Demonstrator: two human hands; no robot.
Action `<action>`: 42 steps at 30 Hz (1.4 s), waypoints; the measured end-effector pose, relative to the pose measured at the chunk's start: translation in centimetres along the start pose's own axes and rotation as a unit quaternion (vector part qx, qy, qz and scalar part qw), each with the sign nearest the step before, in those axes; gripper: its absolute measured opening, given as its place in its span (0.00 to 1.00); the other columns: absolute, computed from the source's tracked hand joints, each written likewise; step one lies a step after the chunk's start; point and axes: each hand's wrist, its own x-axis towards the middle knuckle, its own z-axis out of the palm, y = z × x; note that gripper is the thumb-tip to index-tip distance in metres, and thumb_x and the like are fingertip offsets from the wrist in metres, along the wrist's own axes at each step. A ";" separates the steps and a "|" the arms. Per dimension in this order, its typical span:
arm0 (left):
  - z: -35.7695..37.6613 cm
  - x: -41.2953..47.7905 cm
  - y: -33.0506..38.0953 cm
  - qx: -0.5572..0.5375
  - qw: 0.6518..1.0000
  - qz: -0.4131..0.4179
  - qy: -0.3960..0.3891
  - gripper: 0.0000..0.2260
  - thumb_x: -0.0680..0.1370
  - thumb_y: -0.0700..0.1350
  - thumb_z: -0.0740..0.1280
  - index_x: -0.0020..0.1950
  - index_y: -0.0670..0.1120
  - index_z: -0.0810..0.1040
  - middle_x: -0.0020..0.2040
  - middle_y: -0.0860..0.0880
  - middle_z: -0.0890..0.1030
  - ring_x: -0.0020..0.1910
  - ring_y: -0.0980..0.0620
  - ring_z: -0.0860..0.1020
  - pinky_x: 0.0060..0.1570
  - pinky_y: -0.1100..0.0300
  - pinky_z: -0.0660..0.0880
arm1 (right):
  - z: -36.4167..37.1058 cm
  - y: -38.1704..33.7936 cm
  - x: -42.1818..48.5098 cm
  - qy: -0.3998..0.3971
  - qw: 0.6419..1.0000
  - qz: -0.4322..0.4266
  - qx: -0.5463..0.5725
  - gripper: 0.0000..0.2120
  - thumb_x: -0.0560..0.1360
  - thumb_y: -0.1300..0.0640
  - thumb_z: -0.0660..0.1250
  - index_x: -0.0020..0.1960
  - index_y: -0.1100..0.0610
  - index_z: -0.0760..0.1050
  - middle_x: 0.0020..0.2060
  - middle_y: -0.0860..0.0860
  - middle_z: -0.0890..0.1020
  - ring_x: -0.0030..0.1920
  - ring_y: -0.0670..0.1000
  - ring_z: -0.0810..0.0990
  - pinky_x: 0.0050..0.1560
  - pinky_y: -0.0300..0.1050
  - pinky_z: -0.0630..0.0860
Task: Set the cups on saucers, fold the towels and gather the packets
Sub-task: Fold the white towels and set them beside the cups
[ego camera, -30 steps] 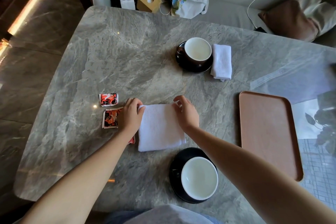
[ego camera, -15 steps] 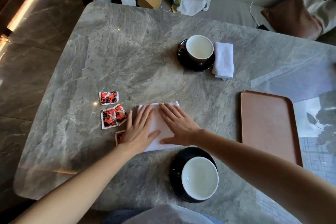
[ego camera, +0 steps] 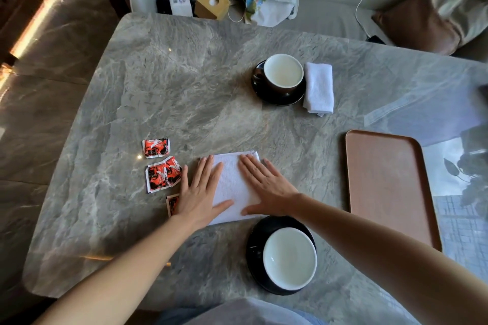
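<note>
Grey marble surface (ego camera: 184, 87), brown tray (ego camera: 388, 187) on its right side. A towel (ego camera: 229, 182) lies flat near the front, with left hand (ego camera: 198, 192) and right hand (ego camera: 266, 187) pressing on it, fingers straight, gripping nothing. The near cup (ego camera: 289, 257) and far cup (ego camera: 283, 71) sit on saucers (ego camera: 253, 244), with a folded towel (ego camera: 318, 87) beside the far one. Red packets (ego camera: 162, 173) lie just left.

The table (ego camera: 184, 92) is polished grey marble with a sheen, the towel (ego camera: 232, 187) soft white terry cloth, the cups (ego camera: 289, 257) glossy glazed ceramic, the tray (ego camera: 388, 182) matt brown, the packets (ego camera: 161, 174) shiny foil.
</note>
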 end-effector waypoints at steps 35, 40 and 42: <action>-4.1 0.1 3.7 0.050 0.989 0.036 -0.133 0.37 0.76 0.57 0.60 0.76 0.42 0.45 0.78 0.44 0.41 0.77 0.45 0.41 0.71 0.39 0.35 | -3.7 0.7 -1.7 0.119 0.987 0.053 0.097 0.11 0.71 0.54 0.65 0.53 0.51 0.78 0.54 0.48 0.79 0.58 0.51 0.75 0.58 0.42 0.68; -3.7 0.1 3.4 0.064 0.991 0.052 -0.107 0.38 0.75 0.58 0.62 0.76 0.43 0.47 0.78 0.44 0.44 0.77 0.45 0.44 0.71 0.38 0.37 | -2.1 0.1 -2.5 0.052 0.996 0.055 0.051 0.25 0.65 0.54 0.69 0.60 0.50 0.69 0.60 0.49 0.70 0.64 0.51 0.67 0.66 0.44 0.64; -3.4 0.0 3.2 0.068 0.991 0.056 -0.097 0.38 0.75 0.57 0.63 0.76 0.43 0.47 0.78 0.44 0.45 0.77 0.45 0.45 0.72 0.39 0.38 | -2.0 0.0 -2.4 0.052 0.996 0.059 0.039 0.25 0.65 0.59 0.68 0.61 0.51 0.68 0.60 0.49 0.69 0.65 0.51 0.67 0.65 0.45 0.66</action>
